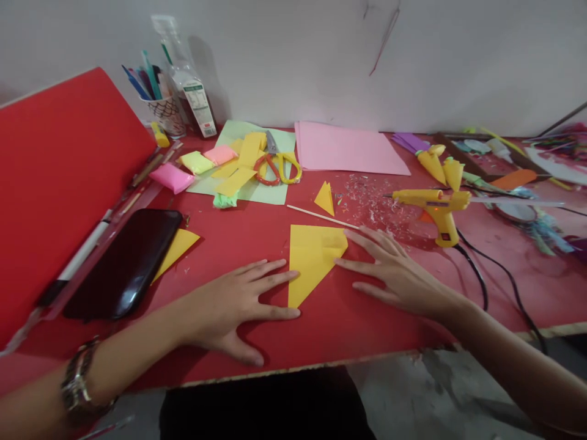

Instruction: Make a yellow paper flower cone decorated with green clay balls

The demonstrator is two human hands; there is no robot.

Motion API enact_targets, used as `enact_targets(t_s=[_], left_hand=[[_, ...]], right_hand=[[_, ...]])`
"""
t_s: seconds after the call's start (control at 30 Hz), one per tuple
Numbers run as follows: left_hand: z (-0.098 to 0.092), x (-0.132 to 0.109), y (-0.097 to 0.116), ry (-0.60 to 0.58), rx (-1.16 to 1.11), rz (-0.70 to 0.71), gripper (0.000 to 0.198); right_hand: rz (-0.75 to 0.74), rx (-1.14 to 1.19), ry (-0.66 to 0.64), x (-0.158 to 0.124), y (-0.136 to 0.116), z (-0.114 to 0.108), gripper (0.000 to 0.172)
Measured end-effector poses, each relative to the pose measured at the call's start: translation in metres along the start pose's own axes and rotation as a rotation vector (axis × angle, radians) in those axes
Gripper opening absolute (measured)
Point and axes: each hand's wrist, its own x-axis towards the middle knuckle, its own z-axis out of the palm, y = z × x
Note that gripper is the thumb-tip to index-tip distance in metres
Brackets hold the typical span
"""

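Observation:
A yellow sheet of paper, roughly triangular with a bent right corner, lies flat on the red tabletop. My left hand is spread, palm down, with fingertips touching the paper's left and lower edge. On the opposite side, my right hand rests with fingers stretched out, its fingertips at the bent corner. A thin white stick lies just beyond the paper, its right end close to my right fingers. Behind the stick is a small folded yellow paper piece.
A yellow glue gun with a black cord lies at right. Scissors and yellow scraps sit on a green sheet. Pink paper is behind. A phone covers part of another yellow piece; a bottle stands by the wall.

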Motion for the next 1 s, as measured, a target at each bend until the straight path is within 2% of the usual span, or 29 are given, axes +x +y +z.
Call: enact_targets(t_s=[0.17,0.33,0.43,0.5,0.6,0.67,0.8,0.93,1.0], left_hand=[[0.005,-0.007,0.004,0.044,0.033,0.014,0.061],[0.008,-0.017,0.007,0.140,0.002,0.002,0.049],[0.007,-0.018,0.010,0.262,-0.063,0.012,0.030],[0.006,-0.016,0.015,0.372,-0.077,0.026,0.029],[0.007,-0.008,0.022,0.529,0.021,0.005,0.024],[0.009,-0.001,0.024,0.584,0.116,-0.036,0.019],[0.011,0.014,0.022,0.543,0.274,-0.108,0.027],[0.004,0.025,0.021,0.526,0.480,-0.132,0.041],[-0.003,0.029,0.023,0.537,0.580,-0.134,0.035]], right_hand=[[0.066,0.003,0.017,-0.003,0.008,0.000,0.037],[0.066,0.053,-0.037,0.001,-0.003,0.001,0.042],[0.079,0.073,-0.026,0.005,-0.012,0.002,0.041],[0.093,0.106,0.014,0.010,-0.017,0.002,0.036],[0.123,0.196,0.061,0.019,-0.023,0.002,0.035],[0.156,0.267,0.045,0.026,-0.027,0.001,0.036],[0.193,0.411,0.010,0.036,-0.038,0.001,0.033],[0.238,0.598,0.094,0.043,-0.048,-0.003,0.037],[0.238,0.763,0.135,0.045,-0.053,-0.009,0.045]])
